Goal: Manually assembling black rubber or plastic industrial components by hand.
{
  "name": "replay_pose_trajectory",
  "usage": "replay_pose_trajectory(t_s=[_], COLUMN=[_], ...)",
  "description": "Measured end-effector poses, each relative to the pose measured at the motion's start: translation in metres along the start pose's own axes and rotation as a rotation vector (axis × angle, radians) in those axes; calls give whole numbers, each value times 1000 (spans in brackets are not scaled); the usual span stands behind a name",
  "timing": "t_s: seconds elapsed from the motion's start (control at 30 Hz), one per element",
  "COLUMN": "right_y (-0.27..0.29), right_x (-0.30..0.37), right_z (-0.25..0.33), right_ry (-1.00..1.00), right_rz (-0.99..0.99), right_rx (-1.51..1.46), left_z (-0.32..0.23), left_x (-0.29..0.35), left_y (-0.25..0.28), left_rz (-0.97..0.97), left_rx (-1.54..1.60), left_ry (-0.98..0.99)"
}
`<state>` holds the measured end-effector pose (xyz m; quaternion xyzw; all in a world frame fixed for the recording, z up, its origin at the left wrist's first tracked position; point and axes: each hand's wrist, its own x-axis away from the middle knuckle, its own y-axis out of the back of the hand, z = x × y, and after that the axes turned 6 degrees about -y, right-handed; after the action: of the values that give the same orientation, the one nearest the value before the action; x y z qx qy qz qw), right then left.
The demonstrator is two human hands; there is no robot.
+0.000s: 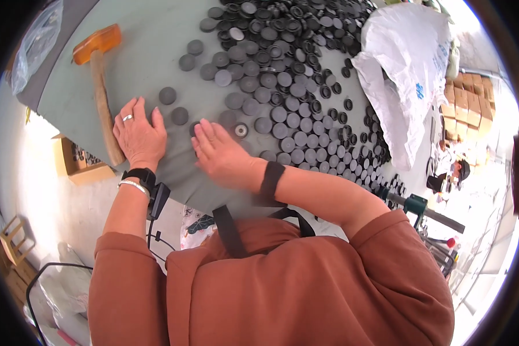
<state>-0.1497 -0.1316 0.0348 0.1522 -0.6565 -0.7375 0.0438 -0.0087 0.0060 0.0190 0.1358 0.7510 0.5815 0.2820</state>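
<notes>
My left hand [139, 135] lies palm down on the grey-green table cover [138, 63], fingers stretched and slightly apart. Just left of it is a mallet with an orange head [98, 44] and a wooden handle [102, 101]. My right hand [224, 153] is flat with fingers extended toward the left. Its fingertips reach over a dark round cap [193, 129], partly hidden beneath them. Two grey caps, one upper [167, 96] and one lower [180, 116], lie between the hands. Right of my right fingers, a cap with a light ring-shaped centre [241, 131] faces up.
A large heap of dark round caps [271, 34] spreads over the table's far and right side. A white plastic sack [406, 69] lies at the right. A green clamp [415, 206] sits at the right edge. An open cardboard box [89, 173] stands below the left edge.
</notes>
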Motion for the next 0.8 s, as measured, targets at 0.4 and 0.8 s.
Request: replay_pose_trajectory(t_s=[0.4, 0.8], right_y=[33, 92], right_x=[25, 191], right_z=[21, -117], right_ry=[-177, -1257], right_rz=[-6, -458], right_rx=[-254, -151], left_z=[-6, -5], left_x=[-7, 1], left_y=[4, 9], left_rz=[8, 96], left_rx=[9, -103], left_ry=[-18, -38])
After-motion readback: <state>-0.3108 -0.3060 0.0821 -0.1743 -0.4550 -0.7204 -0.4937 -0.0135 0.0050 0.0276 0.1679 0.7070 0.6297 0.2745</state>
